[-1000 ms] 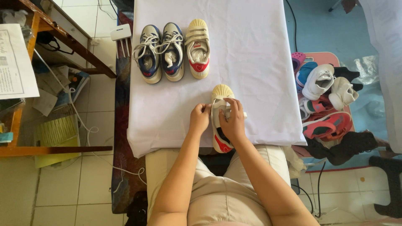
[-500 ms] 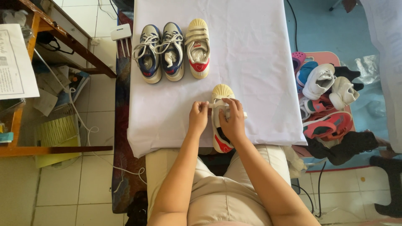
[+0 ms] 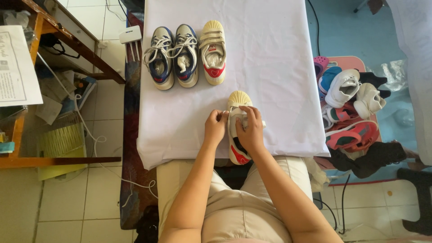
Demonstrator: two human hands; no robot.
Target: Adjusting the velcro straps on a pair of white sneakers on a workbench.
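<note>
Both hands on cream strap shoe (image 3: 237,128), toe pointing away.
Left hand (image 3: 215,127) pinching its left edge, right hand (image 3: 250,132) clamped over top; long axis running straight out from grip.

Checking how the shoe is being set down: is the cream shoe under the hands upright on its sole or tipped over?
Upright: the cream shoe rests sole down on the white cloth, opening facing up, toe pointing away.

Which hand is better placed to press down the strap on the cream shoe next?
Probably right. The right hand already lies over the cream shoe across its straps, while the left hand only pinches its left edge.
</note>
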